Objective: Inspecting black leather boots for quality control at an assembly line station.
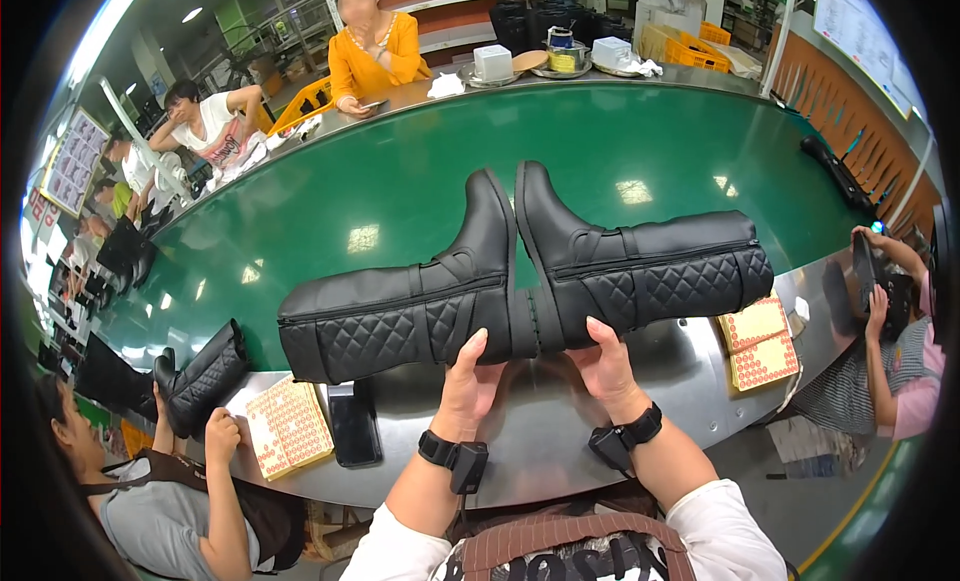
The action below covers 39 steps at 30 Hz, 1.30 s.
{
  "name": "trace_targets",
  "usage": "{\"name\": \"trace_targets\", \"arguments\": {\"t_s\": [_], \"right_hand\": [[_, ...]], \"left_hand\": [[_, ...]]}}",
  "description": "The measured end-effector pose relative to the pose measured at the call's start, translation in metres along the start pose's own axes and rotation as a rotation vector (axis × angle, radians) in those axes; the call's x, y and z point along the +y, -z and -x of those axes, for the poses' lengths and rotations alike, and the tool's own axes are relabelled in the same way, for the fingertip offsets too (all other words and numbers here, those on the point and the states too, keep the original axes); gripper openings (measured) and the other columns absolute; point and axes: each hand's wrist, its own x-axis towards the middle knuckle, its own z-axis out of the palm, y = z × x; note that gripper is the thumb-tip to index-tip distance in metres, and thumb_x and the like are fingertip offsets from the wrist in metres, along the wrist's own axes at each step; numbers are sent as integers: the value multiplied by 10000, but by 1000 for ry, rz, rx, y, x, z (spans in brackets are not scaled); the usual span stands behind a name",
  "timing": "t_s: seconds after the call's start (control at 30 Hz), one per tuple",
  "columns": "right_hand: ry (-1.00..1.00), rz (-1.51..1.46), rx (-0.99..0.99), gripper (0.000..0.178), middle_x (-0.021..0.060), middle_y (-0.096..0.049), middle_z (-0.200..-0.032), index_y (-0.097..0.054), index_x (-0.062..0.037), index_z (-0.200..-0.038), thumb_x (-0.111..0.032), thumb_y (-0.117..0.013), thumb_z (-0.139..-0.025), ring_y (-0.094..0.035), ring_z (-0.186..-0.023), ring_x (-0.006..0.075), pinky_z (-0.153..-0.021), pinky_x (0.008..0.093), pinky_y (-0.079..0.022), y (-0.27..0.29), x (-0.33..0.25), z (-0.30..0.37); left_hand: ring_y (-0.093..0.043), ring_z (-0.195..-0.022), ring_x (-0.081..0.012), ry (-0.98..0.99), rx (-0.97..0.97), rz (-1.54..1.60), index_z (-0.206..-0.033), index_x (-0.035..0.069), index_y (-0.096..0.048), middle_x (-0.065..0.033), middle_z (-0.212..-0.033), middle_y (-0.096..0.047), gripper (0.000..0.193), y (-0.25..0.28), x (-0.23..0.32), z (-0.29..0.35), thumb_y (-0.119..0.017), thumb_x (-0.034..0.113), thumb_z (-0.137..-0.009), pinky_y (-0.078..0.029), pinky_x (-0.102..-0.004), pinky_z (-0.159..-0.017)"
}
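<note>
My left hand is closed around the heel end of a tall black boot, its thumb lying on the side. With my right hand I grip the heel of a matching boot in the same way. Both boots lie on their sides over the metal table edge and the green belt. Their soles face each other with a narrow gap, toes pointing away from me and shafts spreading left and right. Each shows quilted panels, a strap and a long zip. My other fingers are hidden beneath the heels.
Left of me lie a black phone and a stack of sticker sheets; another sticker stack is at right. Co-workers at both sides handle black footwear, including a quilted boot. Across the belt, people sit beside white boxes.
</note>
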Motion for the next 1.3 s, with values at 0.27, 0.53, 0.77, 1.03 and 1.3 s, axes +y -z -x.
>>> {"name": "trace_targets", "arguments": {"t_s": [0.27,0.53,0.77,1.03,1.3], "right_hand": [[27,124,-65,363,60,-583,-1119,-547,-30,-1163,-114,-602,-814,-559,-1038,176,-924,334,-453,0,-5,1],[173,661,61,320,34,-588,-1092,-587,-27,-1106,-191,-647,-838,-550,-983,154,-876,319,-442,1,6,9],[-131,424,15,466,46,-534,-1164,-437,-65,-1241,-216,-645,-852,-526,-1022,144,-887,297,-443,12,27,13],[229,455,-57,699,61,-421,-1343,-176,-130,-1466,-224,-583,-906,-479,-1125,155,-926,308,-435,17,-16,-16],[157,375,10,619,63,-465,-1310,-275,-114,-1420,-275,-576,-904,-471,-1155,170,-936,318,-430,32,-34,24]], "left_hand": [[-541,-1106,-217,-41,-37,-133,-1161,17,-561,-90,-1154,-598,361,9,-3,-3,-578,197,-848,-388,-385,-1004],[-567,-980,-154,-384,83,-725,-1090,5,-609,-55,-1092,-610,325,-10,-11,8,-672,188,-829,-449,-302,-883],[-495,-1061,-197,-68,93,-600,-1224,36,-496,-96,-1164,-518,430,-30,-25,31,-634,190,-847,-377,-298,-952],[-397,-1196,-229,-128,7,-616,-1318,68,-411,-144,-1302,-384,538,-25,-33,28,-616,198,-837,-336,-322,-1008],[-299,-1330,-261,-259,-74,-258,-1411,101,-326,-191,-1440,-250,652,-34,-29,15,-597,206,-827,-295,-345,-1063]]}}
